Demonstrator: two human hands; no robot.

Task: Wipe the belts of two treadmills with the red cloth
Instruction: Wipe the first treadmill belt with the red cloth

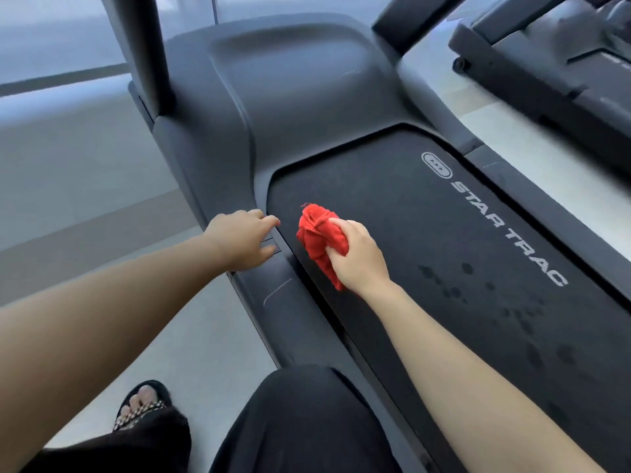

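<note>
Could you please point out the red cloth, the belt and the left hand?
red cloth (314,240), head view, bunched middle.
belt (409,240), head view, bare surface beside lettering.
left hand (240,241), head view, back of the hand.

Person, one, seen from above.
- Arms: both bare along their whole visible length, down to the left hand (244,240) and the right hand (358,257).
- Legs: loose black trousers (300,421) of plain matte cloth, with soft folds and a wide hem.
- Foot: one in view, in an open-toed black sandal (143,407). Its strap is set with rows of small pale, shiny studs. The toenails are pale and glossy.
</note>
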